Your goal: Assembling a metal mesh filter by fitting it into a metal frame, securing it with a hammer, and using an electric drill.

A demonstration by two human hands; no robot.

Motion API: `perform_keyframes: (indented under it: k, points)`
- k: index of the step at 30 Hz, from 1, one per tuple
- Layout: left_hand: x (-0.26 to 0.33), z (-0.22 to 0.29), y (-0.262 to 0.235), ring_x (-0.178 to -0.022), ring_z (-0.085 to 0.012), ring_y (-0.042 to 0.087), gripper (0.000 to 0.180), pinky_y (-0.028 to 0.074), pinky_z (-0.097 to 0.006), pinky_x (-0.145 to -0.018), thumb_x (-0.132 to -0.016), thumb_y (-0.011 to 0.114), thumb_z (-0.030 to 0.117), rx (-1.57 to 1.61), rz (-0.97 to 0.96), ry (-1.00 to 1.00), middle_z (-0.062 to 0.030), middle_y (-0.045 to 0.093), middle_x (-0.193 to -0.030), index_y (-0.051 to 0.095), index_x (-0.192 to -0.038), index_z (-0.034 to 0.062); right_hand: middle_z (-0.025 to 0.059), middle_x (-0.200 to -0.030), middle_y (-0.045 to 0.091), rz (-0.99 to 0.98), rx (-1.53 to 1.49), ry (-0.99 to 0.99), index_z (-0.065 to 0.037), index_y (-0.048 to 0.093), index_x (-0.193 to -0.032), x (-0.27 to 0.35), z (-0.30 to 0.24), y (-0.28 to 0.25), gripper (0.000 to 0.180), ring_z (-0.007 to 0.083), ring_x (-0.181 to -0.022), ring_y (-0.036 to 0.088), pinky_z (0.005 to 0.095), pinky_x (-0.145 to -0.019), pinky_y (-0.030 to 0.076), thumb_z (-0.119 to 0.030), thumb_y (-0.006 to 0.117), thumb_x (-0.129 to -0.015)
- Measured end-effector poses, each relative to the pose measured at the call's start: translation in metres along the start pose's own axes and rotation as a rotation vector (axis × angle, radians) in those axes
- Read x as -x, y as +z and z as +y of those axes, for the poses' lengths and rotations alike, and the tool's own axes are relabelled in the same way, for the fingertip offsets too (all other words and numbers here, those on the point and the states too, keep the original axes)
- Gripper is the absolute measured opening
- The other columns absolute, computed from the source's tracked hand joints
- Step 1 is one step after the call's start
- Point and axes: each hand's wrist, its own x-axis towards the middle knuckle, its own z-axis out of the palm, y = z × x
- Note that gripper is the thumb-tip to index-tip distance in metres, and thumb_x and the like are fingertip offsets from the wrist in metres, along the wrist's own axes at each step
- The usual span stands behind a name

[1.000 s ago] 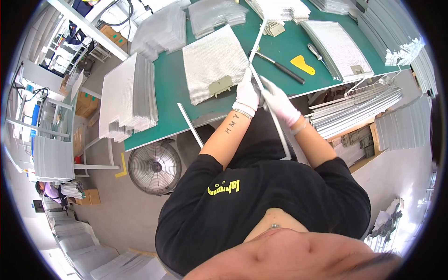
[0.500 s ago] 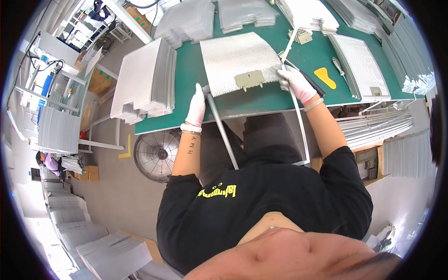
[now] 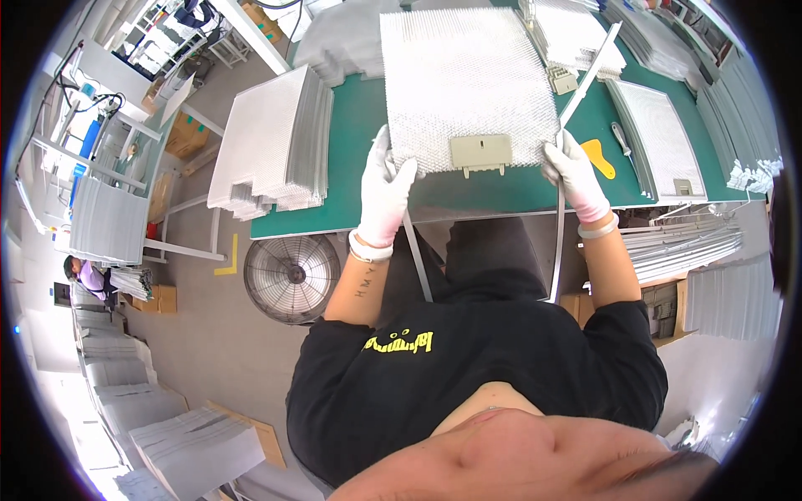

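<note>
A silvery mesh panel is raised over the green table, tilted so that its face shows. Set into its near edge is a beige plastic latch piece. My gloved left hand is closed on the panel's near left corner, thumb on top. At the opposite near corner my gloved right hand pinches the panel's edge together with a thin metal frame strip. This strip runs on below the hand toward my lap. Another strip slants down from beneath my left hand; its upper end is hidden.
Stacked mesh panels stand at the table's left, with another stack at the right. A yellow scraper and a screwdriver lie beside my right hand. Below the table's left end is a round floor fan. A person is far left.
The panel has come up off the table and looks larger. My left hand has moved right, from beside the panel onto its corner. The right hand has shifted slightly right with the strip.
</note>
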Motion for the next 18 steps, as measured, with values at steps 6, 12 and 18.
perform_keyframes:
  k: [6,12,18]
  points:
    - [0.032,0.030,-0.027,-0.119,-0.0193,0.059,0.064,0.048,-0.040,-0.105,-0.097,0.063,0.008,0.378,0.007,-0.092,-0.0059,0.060,-0.125,0.033,-0.153,0.0047,-0.0048,-0.078,0.046,-0.031,0.057,-0.061,0.000,0.047,-0.135,0.014,-0.034,0.037,0.039,0.0045,-0.059,0.037,0.0205,-0.054,0.033,-0.020,0.056,-0.102]
    - [0.092,0.060,-0.046,-0.108,-0.0195,0.062,0.040,0.051,-0.035,-0.091,-0.103,0.060,0.030,0.340,0.323,0.203,-0.0092,0.065,-0.115,0.053,-0.126,-0.0026,0.0039,-0.104,0.065,-0.201,0.251,-0.218,0.005,0.044,-0.140,0.017,-0.056,0.088,0.049,0.0111,-0.090,0.059,0.0275,-0.082,0.050,-0.007,0.057,-0.095]
    - [0.076,0.057,-0.081,-0.129,-0.0380,0.053,0.034,0.045,-0.045,-0.106,-0.109,0.041,0.010,-0.302,0.616,0.261,-0.0295,0.044,-0.146,0.042,-0.138,-0.0070,-0.0024,-0.068,0.054,-0.217,0.509,-0.570,0.004,0.063,-0.110,-0.007,-0.085,0.114,0.026,0.0072,-0.061,0.047,0.0261,-0.057,0.042,-0.012,0.064,-0.089]
